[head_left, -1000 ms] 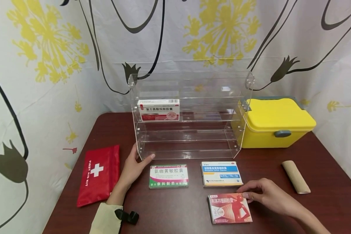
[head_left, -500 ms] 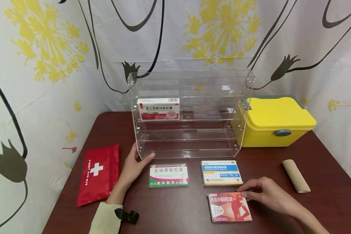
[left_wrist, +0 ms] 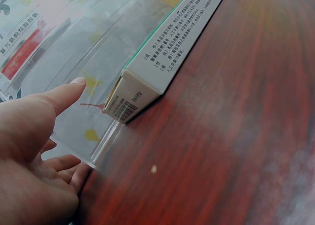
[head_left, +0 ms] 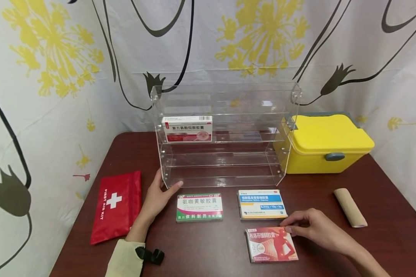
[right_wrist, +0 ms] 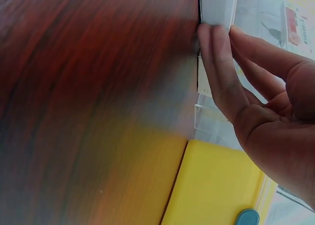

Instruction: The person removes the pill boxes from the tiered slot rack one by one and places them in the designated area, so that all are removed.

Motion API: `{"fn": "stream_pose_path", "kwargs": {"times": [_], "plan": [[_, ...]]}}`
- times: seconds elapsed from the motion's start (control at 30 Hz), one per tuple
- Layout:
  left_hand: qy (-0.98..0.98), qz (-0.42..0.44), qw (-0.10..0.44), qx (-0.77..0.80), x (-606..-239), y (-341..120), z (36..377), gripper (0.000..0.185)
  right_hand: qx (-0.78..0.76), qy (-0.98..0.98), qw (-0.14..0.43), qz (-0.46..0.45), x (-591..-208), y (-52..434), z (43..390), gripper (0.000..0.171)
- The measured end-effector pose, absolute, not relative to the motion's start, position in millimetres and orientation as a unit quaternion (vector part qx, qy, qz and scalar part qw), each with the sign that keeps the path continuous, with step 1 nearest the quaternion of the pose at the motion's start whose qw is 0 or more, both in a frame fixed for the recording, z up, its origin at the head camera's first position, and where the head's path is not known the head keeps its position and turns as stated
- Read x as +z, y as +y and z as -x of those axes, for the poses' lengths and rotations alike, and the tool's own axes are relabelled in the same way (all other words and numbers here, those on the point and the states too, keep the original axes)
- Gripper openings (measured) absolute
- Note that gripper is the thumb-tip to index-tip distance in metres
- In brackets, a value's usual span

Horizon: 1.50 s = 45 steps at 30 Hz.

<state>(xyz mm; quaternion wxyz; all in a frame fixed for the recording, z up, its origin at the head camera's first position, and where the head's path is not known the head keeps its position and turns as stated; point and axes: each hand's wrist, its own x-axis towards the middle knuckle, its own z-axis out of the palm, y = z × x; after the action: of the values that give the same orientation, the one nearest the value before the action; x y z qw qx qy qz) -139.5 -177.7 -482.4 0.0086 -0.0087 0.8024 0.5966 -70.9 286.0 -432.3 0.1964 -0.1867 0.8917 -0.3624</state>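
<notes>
My left hand [head_left: 160, 191] lies on the table with straight fingers against the front left corner of a clear acrylic shelf rack [head_left: 225, 169]; its thumb points at the corner. In the left wrist view the left hand [left_wrist: 37, 131] is beside the rack's edge [left_wrist: 106, 141], close to a green-and-white medicine box [left_wrist: 162, 57]. My right hand [head_left: 292, 227] pinches the upper right corner of a red medicine box [head_left: 270, 244] lying flat. In the right wrist view the fingertips [right_wrist: 216, 43] touch that box's white edge [right_wrist: 216, 3].
The green-and-white box [head_left: 199, 207] and a blue-and-white box [head_left: 261, 204] lie in front of the rack. A red-and-white box [head_left: 187, 129] stands on its upper shelf. A red first-aid pouch [head_left: 116, 206] lies left, a yellow case [head_left: 327, 144] and a cardboard tube [head_left: 350, 207] right.
</notes>
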Motion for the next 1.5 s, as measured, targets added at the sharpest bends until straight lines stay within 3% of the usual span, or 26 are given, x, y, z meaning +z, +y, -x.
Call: {"fn": "stream_pose_path", "kwargs": {"times": [0.3, 0.6, 0.77, 1.07, 1.5], "plan": [[0.801, 0.003, 0.017, 0.598, -452, -171, 126, 0.084, -0.363, 0.891, 0.193, 0.191, -433, 285, 70, 0.012], [0.803, 0.001, 0.017, 0.596, -449, -170, 124, 0.084, -0.356, 0.895, 0.198, 0.183, -431, 285, 68, 0.015], [0.801, 0.0, 0.015, 0.598, -449, -170, 125, 0.084, -0.334, 0.908, 0.17, 0.185, -425, 287, 66, 0.017], [0.803, 0.001, 0.013, 0.595, -447, -170, 125, 0.083, -0.304, 0.926, 0.11, 0.195, -401, 283, 68, 0.017], [0.801, -0.003, 0.012, 0.598, -447, -171, 125, 0.082, -0.318, 0.905, 0.084, 0.27, -351, 226, 102, 0.014]]}}
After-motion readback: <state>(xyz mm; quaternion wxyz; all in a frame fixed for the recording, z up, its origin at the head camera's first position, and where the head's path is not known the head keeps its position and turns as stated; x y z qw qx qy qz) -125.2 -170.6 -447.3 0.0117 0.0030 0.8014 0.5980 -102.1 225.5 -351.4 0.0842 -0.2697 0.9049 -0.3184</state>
